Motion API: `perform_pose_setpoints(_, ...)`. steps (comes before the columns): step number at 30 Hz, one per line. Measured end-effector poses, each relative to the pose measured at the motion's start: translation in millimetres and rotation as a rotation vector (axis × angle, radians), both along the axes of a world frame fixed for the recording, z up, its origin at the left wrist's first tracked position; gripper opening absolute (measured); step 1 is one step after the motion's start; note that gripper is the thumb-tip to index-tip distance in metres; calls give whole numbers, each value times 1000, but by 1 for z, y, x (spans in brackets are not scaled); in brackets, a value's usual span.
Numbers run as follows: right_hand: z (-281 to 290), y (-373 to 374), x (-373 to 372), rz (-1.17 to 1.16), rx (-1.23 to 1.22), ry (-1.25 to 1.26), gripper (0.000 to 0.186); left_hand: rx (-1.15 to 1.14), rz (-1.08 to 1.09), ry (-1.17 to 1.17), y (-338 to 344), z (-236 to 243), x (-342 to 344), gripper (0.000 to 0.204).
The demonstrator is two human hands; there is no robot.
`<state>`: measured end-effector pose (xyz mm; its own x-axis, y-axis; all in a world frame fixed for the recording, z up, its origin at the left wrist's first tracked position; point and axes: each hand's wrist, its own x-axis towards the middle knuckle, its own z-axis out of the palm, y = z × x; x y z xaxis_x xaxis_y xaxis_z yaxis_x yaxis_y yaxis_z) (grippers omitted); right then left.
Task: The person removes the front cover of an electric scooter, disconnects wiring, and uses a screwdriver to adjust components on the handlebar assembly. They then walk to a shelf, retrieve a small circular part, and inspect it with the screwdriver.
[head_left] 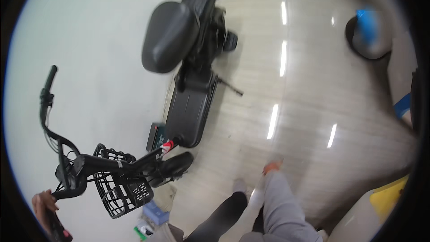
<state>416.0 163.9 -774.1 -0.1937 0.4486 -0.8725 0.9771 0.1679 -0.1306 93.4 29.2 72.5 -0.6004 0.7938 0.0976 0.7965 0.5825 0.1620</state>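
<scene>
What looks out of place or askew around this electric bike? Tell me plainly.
The electric bike stands close against the white wall, its handlebar turned sharply sideways. Small boxes and packets lie loose on the floor under the front basket. The left hand grips one handlebar end. No damage shows.

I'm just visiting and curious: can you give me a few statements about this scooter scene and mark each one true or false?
1. The left hand grips the end of the handlebar. True.
2. The wire basket is white. False: it is black.
3. The electric scooter stands beside a pale wall. True.
4. The seat is bright red. False: it is black.
5. The right hand rests on the seat. False: it is out of view.
</scene>
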Motion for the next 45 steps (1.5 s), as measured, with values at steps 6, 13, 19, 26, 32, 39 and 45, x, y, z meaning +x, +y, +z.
perform_pose_setpoints(6,145,-64,66,-1621,-525,488,11,385,162,-465,47,-42,46,27)
perform_pose_setpoints(13,481,0,131,-1039,-188,1107,26,237,-47,-410,82,-38,68,38)
perform_pose_setpoints(19,689,11,139,-742,151,1314,28,367,-267,-277,96,-48,72,37)
perform_pose_setpoints(26,817,-38,71,-910,464,1430,17,569,-367,-1042,46,-11,31,21)
perform_pose_setpoints(32,876,-83,-31,-634,520,1609,21,1001,307,-907,-67,-27,-126,29)
perform_pose_setpoints(39,907,-110,-170,-624,274,1484,22,433,617,-1849,-102,-92,-137,105)
perform_pose_setpoints(45,909,-109,-219,-539,317,1447,26,348,481,-2016,-72,-86,-168,70)
